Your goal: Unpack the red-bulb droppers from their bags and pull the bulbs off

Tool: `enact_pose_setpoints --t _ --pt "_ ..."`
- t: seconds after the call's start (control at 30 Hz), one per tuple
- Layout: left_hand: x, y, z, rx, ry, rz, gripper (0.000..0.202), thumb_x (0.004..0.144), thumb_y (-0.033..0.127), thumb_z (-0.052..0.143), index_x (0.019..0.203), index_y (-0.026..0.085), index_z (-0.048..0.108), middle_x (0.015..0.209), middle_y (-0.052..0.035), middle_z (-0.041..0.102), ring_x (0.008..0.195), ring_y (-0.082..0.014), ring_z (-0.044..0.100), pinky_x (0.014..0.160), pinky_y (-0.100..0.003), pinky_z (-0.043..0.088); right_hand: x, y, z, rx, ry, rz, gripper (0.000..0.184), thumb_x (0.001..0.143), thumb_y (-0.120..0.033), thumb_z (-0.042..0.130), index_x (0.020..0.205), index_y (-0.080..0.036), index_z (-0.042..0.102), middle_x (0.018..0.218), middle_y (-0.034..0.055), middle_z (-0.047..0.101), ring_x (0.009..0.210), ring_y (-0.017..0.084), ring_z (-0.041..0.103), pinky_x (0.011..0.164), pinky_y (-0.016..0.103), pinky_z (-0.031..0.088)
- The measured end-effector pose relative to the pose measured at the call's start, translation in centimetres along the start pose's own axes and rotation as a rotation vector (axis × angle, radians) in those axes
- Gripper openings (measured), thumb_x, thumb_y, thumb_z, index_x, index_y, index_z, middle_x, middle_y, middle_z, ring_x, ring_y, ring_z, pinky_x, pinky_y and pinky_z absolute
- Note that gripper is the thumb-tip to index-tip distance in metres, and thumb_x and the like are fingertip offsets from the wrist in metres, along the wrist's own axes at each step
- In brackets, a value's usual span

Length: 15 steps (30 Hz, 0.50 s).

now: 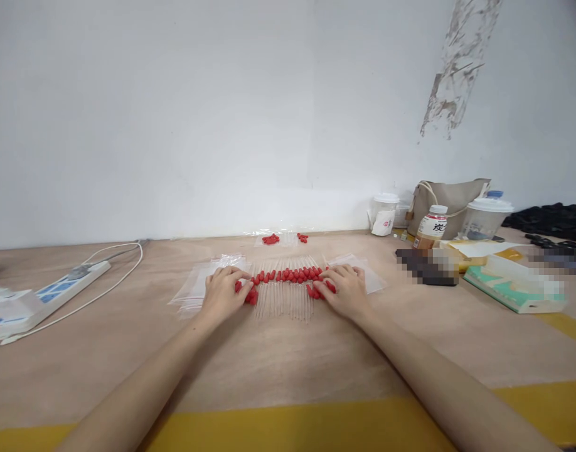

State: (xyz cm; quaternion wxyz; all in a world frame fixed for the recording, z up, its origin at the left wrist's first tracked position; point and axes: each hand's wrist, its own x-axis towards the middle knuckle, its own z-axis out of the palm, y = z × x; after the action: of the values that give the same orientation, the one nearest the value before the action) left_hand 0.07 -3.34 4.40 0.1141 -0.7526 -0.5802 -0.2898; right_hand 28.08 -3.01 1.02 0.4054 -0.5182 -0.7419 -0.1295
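Note:
A row of small, glossy red pieces (295, 275) lies across the middle of the table, with thin, pale, stick-like strands (283, 301) spread out above and below it. At the row's left end, my left hand (224, 290) has its thumb and fingers curled round a few red pieces. My right hand (347, 289) is bent over the right end, thumb and fingers closed on red pieces there. Clear plastic bags (191, 289) lie beside and partly under my left hand. More clear bags (363, 267) lie behind my right hand. The fingertips are partly hidden by the pieces.
Two small red clusters (270, 239) lie on clear plastic near the wall. A white power strip (74, 285) with a cable is at left. At right are a lidded cup (384, 213), a bottle (430, 229), a grey bag (450, 198) and a green-and-white box (514, 285). Yellow tape (288, 427) crosses the front.

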Motion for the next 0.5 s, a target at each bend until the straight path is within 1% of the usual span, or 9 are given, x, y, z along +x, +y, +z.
enact_pose_setpoints --t 0.07,0.1,0.17,0.23,0.3,0.37,0.43,0.5 --pt "1.1 -0.6 0.0 0.038 -0.122 -0.089 0.023 0.074 0.04 0.049 0.081 0.025 0.065 0.092 -0.0052 0.061 0.094 -0.0257 0.049 0.077 -0.039 0.033 0.4 1.5 -0.6 -0.05 -0.005 0.141 0.023 0.082 -0.035 0.044 0.081 -0.022 0.064 0.087 0.0045 0.064 0.088 0.019 0.051 0.078 0.035 0.026" --pt "1.7 -0.7 0.1 0.064 -0.18 -0.135 0.023 0.073 0.041 0.05 0.079 0.025 0.065 0.094 -0.0055 0.061 0.096 -0.0264 0.049 0.079 -0.04 0.033 0.6 2.4 -0.9 -0.082 -0.032 0.232 0.024 0.082 -0.033 0.043 0.081 -0.022 0.064 0.087 0.0049 0.064 0.087 0.02 0.051 0.075 0.033 0.028" --pt "2.8 -0.9 0.3 0.117 -0.276 -0.229 0.023 0.071 0.042 0.05 0.078 0.025 0.065 0.097 -0.0056 0.061 0.1 -0.0274 0.048 0.081 -0.041 0.032 0.8 4.0 -1.4 -0.12 -0.165 0.364 0.022 0.079 -0.031 0.045 0.077 -0.02 0.065 0.085 0.0062 0.065 0.083 0.019 0.053 0.069 0.029 0.031" --pt "3.9 -1.0 0.7 0.145 -0.344 -0.309 0.024 0.069 0.043 0.051 0.078 0.025 0.064 0.097 -0.0055 0.062 0.1 -0.0283 0.049 0.082 -0.042 0.032 0.8 5.2 -1.7 -0.12 -0.297 0.449 0.021 0.076 -0.033 0.048 0.075 -0.019 0.065 0.082 0.0065 0.065 0.078 0.018 0.055 0.063 0.027 0.033" --pt "4.9 -1.3 1.2 0.147 -0.389 -0.37 0.025 0.067 0.043 0.052 0.079 0.025 0.064 0.094 -0.0054 0.064 0.097 -0.0286 0.052 0.082 -0.043 0.032 0.8 5.7 -1.8 -0.108 -0.381 0.498 0.022 0.073 -0.037 0.051 0.076 -0.02 0.064 0.081 0.0062 0.065 0.075 0.019 0.057 0.059 0.026 0.034" --pt "5.6 -1.7 1.6 0.139 -0.425 -0.412 0.026 0.065 0.044 0.053 0.079 0.024 0.063 0.091 -0.0049 0.066 0.094 -0.028 0.054 0.081 -0.043 0.033 0.8 5.7 -1.9 -0.107 -0.415 0.522 0.023 0.071 -0.039 0.053 0.077 -0.021 0.064 0.083 0.0063 0.065 0.075 0.019 0.057 0.058 0.026 0.034" --pt "6.1 -2.0 2.0 0.126 -0.469 -0.447 0.028 0.065 0.046 0.054 0.078 0.024 0.063 0.087 -0.0039 0.067 0.091 -0.0265 0.056 0.08 -0.04 0.034 0.8 5.6 -1.9 -0.118 -0.428 0.524 0.021 0.069 -0.037 0.055 0.079 -0.02 0.064 0.085 0.0074 0.065 0.076 0.02 0.057 0.059 0.026 0.035" --pt "6.4 -2.2 2.3 0.107 -0.516 -0.467 0.029 0.064 0.048 0.055 0.077 0.024 0.063 0.083 -0.0029 0.068 0.088 -0.0245 0.058 0.078 -0.037 0.036 0.7 5.5 -1.8 -0.125 -0.437 0.525 0.017 0.069 -0.031 0.055 0.079 -0.02 0.064 0.086 0.0083 0.065 0.077 0.021 0.057 0.059 0.027 0.035"
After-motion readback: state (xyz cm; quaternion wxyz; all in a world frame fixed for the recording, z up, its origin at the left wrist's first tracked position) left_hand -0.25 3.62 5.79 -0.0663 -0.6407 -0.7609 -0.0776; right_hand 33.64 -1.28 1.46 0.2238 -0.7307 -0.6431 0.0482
